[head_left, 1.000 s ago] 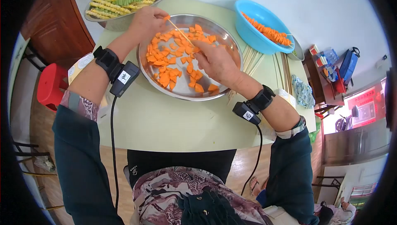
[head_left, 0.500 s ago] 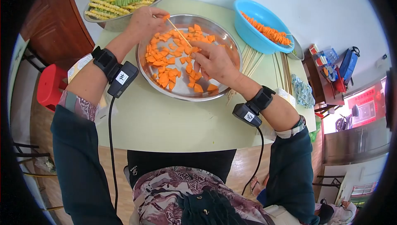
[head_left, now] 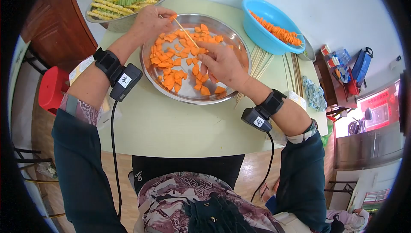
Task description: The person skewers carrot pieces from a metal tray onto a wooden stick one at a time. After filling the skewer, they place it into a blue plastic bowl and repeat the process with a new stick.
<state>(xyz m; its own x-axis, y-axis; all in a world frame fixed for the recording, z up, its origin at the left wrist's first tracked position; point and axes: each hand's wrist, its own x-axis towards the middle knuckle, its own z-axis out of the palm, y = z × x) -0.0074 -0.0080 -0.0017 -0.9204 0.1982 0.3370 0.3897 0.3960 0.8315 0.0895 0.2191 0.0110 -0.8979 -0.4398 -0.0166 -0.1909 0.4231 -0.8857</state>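
Note:
Above the far left rim of a round steel tray (head_left: 184,99), my left hand (head_left: 150,22) pinches an orange carrot piece (head_left: 173,17) at one end of a thin bamboo skewer (head_left: 185,31). The skewer's other end is in the closed fingers of my right hand (head_left: 224,64), over the tray's right half. It slants down toward that hand. Many loose carrot pieces (head_left: 169,81) lie on the tray bottom below both hands. Part of the skewer's far end is hidden by the left fingers.
A blue basin (head_left: 267,38) with carrot skewers (head_left: 278,32) stands at the back right. Bare bamboo skewers (head_left: 259,64) lie beside the tray. At the back left, a steel dish (head_left: 122,24) holds green and yellow skewers. A crumpled cloth or bag (head_left: 314,94) lies at the right edge.
Almost nothing differs. Both hands keep their hold on the carrot piece and skewer, with only a slight shift of the view.

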